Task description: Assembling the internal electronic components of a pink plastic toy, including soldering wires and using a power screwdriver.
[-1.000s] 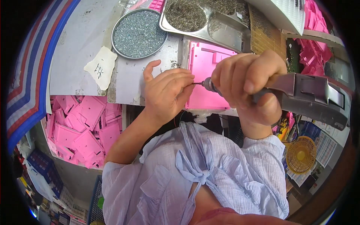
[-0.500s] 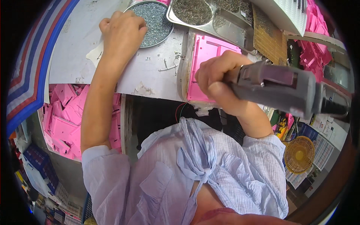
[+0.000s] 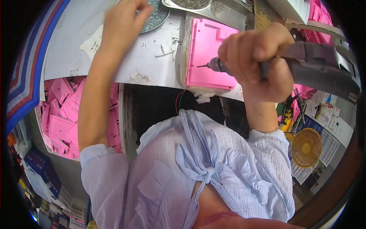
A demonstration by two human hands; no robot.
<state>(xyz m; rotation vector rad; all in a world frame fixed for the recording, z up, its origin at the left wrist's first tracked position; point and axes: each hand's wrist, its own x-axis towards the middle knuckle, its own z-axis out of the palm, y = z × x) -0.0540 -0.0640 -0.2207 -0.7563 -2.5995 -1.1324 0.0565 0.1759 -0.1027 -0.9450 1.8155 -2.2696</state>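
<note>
My right hand (image 3: 259, 57) is wrapped round a dark grey power screwdriver (image 3: 310, 65). Its thin bit points left, over a pink plastic panel (image 3: 207, 78) with raised edges; whether the tip touches the panel I cannot tell. My left hand (image 3: 124, 24) is at the near left side of a round metal dish (image 3: 166, 17) of small silvery metal pieces. Its thumb and forefinger are drawn together; the other fingertips are hidden or cut off by the upper edge, and anything between them is too small to make out.
Small white sprue-like pieces (image 3: 164, 51) lie left of the panel. Beyond it stands a compartmented steel tray (image 3: 228, 16) with small metal parts. Pink plastic pieces (image 3: 63, 114) fill a container below the table at left. A yellow basket (image 3: 306, 147) sits at lower right.
My right hand and the screwdriver have moved right over the panel and turned, bringing the bit into sight. My left hand stays by the dish. The whole scene has shifted upward in view.
</note>
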